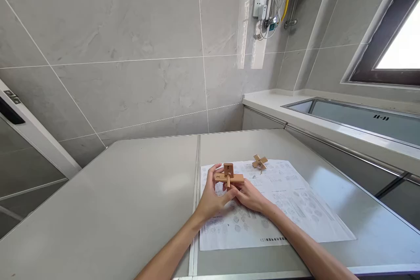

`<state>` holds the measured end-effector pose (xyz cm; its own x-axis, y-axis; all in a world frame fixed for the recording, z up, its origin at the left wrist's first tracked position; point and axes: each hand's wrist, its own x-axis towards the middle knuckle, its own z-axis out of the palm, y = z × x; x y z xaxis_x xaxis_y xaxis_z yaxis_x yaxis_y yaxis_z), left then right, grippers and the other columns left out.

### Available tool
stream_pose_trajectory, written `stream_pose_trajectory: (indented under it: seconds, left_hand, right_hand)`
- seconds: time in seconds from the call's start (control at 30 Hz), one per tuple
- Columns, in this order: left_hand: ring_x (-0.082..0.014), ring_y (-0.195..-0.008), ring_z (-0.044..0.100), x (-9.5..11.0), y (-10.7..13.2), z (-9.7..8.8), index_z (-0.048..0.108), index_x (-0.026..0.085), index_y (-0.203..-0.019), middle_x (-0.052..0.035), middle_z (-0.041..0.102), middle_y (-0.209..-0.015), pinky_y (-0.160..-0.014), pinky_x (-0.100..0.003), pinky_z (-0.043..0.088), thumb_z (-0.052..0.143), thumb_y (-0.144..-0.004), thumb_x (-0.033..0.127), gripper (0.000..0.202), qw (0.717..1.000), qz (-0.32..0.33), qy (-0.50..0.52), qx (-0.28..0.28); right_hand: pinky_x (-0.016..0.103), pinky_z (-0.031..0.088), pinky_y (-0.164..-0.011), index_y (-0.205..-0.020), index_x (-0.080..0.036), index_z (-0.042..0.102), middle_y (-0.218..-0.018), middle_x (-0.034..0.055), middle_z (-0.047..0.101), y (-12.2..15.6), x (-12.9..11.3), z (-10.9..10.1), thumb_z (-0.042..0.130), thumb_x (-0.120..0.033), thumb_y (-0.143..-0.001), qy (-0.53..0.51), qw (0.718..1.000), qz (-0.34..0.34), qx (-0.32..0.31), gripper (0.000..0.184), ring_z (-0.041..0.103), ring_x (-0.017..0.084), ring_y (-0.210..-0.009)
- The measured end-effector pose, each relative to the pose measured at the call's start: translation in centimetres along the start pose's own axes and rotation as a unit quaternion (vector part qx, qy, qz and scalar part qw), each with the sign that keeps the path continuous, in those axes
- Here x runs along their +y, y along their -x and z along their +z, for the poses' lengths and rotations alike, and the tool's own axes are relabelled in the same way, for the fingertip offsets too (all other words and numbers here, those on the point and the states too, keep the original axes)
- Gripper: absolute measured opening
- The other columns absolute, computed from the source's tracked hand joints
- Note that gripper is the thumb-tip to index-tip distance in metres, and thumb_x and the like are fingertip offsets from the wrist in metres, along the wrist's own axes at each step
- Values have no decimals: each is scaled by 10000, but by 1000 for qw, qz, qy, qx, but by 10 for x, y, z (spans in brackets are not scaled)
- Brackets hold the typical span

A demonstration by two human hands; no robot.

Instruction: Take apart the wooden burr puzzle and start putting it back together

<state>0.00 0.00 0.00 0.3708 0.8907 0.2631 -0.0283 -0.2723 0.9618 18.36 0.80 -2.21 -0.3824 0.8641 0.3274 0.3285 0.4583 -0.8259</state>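
Both of my hands meet above a printed instruction sheet (278, 223) on the table. Between them is a small assembly of flat wooden pieces (234, 178), one marked "2", with another piece upright and a peg pointing toward me. My left hand (213, 194) grips its left side, thumb below and fingers behind. From the lower right, my right hand (249, 195) holds it with the fingers closed; some fingertips are hidden behind the wood. Beyond the hands, a cross-shaped wooden piece (260, 162) lies near the sheet's far edge.
The pale table (147, 192) has a seam running front to back, left of the sheet. A counter (262, 99) with an inset sink (354, 118) stands at the right. Grey tiled wall (131, 17) rises behind, with a socket (259, 8) and hoses. A white-framed door (42, 135) is at left.
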Motion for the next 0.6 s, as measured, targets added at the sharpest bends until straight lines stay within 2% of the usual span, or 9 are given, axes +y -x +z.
stream_pose_trajectory:
  seconds: [0.1, 0.3, 0.43, 0.6]
  left_hand:
    - [-308, -1368, 540, -1, -2, 0, 337, 320, -1503, -135, 519, -1503, -1182, -519, 382, 825, -854, 397, 816, 1000, -7, 19, 8]
    - [-298, -1350, 554, -3, -3, -1, 338, 307, -1484, -138, 528, -1496, -1171, -512, 392, 822, -859, 391, 795, 999, -5, 28, 16]
    - [-283, -1331, 572, -6, -5, -2, 345, 300, -1460, -137, 548, -1476, -1176, -508, 387, 817, -863, 424, 771, 999, -1, 30, 22]
    - [-265, -1262, 619, -8, -10, -5, 373, 295, -1397, -120, 585, -1437, -1123, -486, 438, 794, -866, 493, 706, 998, -8, 36, 57]
  right_hand:
    - [292, 452, -652, -884, -212, 638, -771, 21, 665, -1, 1, 1, 477, -279, -985, -10, 1000, 7, -6, 202, 572, 201, -724]
    - [262, 393, -525, -798, -220, 552, -625, -28, 569, -1, 2, 3, 450, -335, -1028, -70, 997, 36, -21, 277, 475, 136, -498]
    - [264, 405, -509, -771, -226, 531, -588, -31, 566, -1, -2, 3, 428, -457, -1056, -100, 993, 55, -31, 382, 490, 131, -442]
    - [285, 446, -571, -717, -224, 547, -528, -22, 565, -2, -6, 1, 378, -662, -1037, -128, 987, 95, -37, 569, 511, 139, -450]
